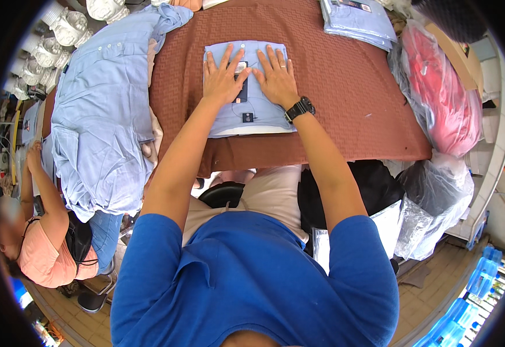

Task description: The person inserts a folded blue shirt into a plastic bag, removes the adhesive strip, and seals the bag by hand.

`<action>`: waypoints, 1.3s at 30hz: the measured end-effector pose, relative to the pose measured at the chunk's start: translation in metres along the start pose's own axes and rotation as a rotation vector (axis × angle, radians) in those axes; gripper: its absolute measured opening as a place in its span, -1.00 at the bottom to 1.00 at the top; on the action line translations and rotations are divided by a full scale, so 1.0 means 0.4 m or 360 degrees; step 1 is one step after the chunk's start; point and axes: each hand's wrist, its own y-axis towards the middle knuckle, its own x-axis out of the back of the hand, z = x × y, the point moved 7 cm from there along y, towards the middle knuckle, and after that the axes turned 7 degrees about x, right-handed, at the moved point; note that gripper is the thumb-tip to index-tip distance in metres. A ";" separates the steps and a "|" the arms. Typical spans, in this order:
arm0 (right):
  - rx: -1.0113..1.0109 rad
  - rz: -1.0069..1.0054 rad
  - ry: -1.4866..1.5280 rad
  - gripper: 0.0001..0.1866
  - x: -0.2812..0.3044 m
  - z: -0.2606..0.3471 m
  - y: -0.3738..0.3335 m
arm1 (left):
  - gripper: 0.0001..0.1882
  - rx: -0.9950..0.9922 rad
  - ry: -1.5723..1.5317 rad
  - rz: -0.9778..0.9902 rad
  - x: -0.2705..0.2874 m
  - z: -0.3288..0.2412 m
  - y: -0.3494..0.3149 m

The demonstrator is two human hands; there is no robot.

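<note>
A light blue shirt (223,118), folded into a neat rectangle, lies on the brown cloth in front of me. A dark hang tag (239,93) with a white label rests on its middle, partly under my fingers. My left hand (223,80) lies flat on the shirt's left half, fingers spread toward the far edge. On the right half my right hand (276,81) is flat too, fingers apart, with a ring on one finger and a black watch at the wrist. A white edge shows beneath the shirt's near side.
A heap of unfolded light blue shirts (102,115) lies at the left. Folded shirts in clear bags (357,23) sit at the far right of the brown tablecloth (345,115). Beyond its right edge are bagged red items (440,87). A person in an orange top (47,248) sits at the left.
</note>
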 end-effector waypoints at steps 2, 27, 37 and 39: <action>-0.0048 0.0039 0.0025 -0.38 -0.001 0.002 0.012 | -0.29 -0.0006 -0.0001 0.0017 0.003 0.006 0.006; 0.0074 0.0129 0.0535 -0.53 0.349 0.151 -0.314 | -0.26 -0.0424 -0.0513 0.0226 0.284 -0.061 -0.306; 0.0153 0.0150 0.0365 -0.66 0.257 0.166 -0.290 | -0.64 0.0089 -0.0971 0.0208 0.240 0.077 -0.353; 0.0163 0.0127 0.0370 -0.73 0.256 0.167 -0.286 | -0.69 0.0085 -0.1038 0.0200 0.236 0.079 -0.352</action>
